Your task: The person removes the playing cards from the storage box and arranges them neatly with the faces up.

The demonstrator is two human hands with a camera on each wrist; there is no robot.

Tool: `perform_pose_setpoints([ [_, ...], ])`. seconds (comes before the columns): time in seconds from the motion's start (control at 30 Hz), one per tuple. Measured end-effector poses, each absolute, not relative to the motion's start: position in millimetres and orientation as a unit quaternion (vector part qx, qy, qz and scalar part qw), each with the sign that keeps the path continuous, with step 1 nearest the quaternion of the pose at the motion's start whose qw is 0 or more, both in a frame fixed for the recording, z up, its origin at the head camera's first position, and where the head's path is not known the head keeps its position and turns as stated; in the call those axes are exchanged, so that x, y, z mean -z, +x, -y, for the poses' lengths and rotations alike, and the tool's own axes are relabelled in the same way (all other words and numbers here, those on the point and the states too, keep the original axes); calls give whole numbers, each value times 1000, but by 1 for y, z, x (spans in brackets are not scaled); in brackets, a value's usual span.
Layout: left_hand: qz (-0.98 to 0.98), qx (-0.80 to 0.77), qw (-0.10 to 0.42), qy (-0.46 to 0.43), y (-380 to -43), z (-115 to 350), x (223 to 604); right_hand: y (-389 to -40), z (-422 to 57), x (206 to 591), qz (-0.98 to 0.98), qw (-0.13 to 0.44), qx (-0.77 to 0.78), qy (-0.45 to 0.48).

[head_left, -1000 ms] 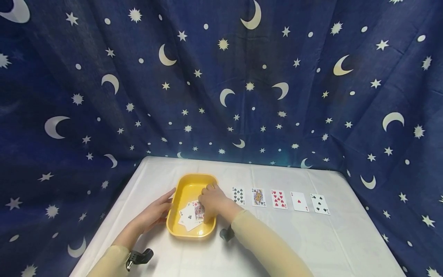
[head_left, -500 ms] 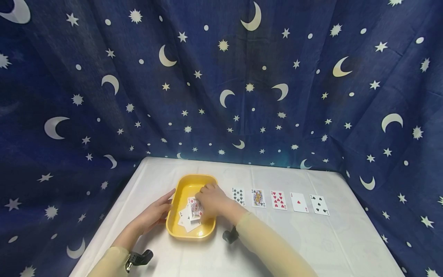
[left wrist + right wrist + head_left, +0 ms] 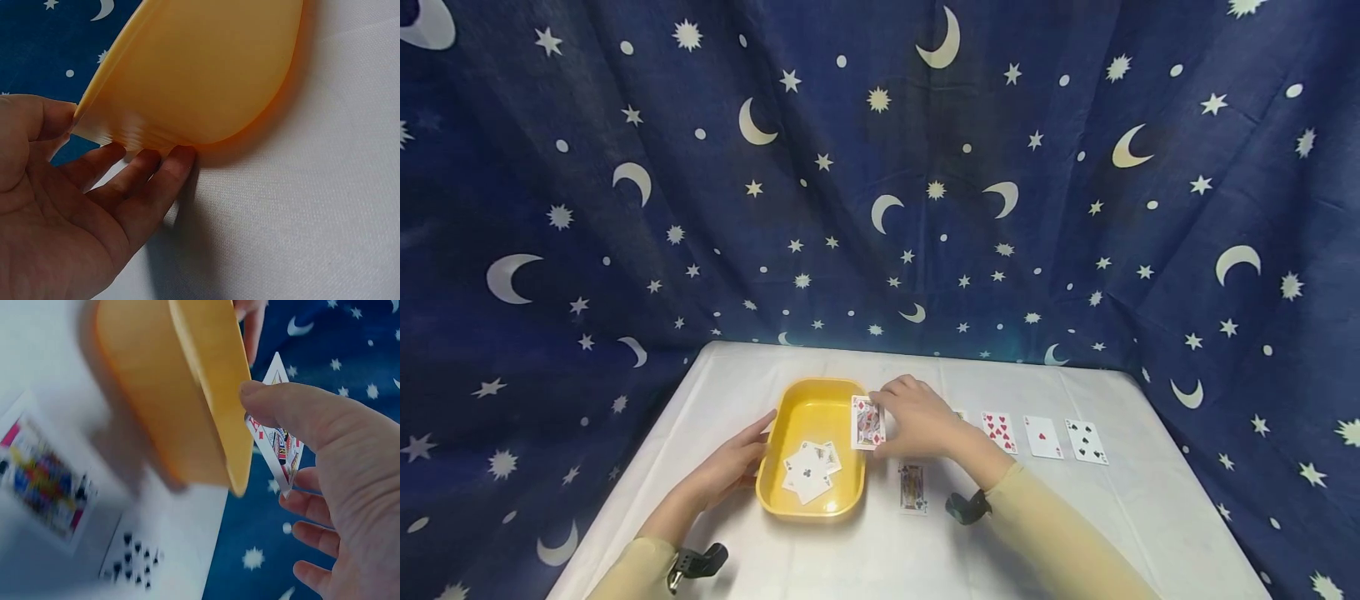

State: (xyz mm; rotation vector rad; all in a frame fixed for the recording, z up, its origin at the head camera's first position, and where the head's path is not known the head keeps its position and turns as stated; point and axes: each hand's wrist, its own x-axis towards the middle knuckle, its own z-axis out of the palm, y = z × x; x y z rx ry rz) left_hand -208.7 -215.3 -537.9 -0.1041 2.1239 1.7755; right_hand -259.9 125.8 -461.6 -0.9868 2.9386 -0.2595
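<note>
- A diamond face card is hanging upright in the air at the right rim of a yellow tray, its picture side showing; I cannot tell whether it is touching the rim.
- The person's right hand is grasping that card, its thumb pressing the face while the lower fingers are curving behind.
- The tray is standing on a table under a white cloth, and a few loose white cards are overlapping in its nearer half, a club pip showing on the top one.
- The left hand is resting at the tray's left side, fingers stretching out, their tips touching the outer wall and the thumb meeting the rim.
- Just right of the tray, below the right hand, a second face card is showing, blurred in the right wrist view; I cannot tell whether it is lying flat.
- A row of cards is running rightward beyond: a black-pip card, a card mostly hiding behind the hand, a many-pip heart card, a red ace and a spade card.
- Pale sleeves are covering both arms, and a dark blue curtain of moons and stars is hanging behind everything.
</note>
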Motion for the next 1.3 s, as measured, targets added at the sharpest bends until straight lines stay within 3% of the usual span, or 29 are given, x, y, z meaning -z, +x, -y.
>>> perform_pose_setpoints([
  [0.23, -756, -627, 181, -44, -209, 215, 540, -254, -169, 463, -951, -17, 83, -297],
  [0.63, -753, -630, 186, -42, -209, 215, 537, -230, -236, 504, -953, -18, 94, -286],
  [1.3, -758, -624, 187, -46, -209, 215, 536, -202, -265, 539, -956, 24, 103, -275],
])
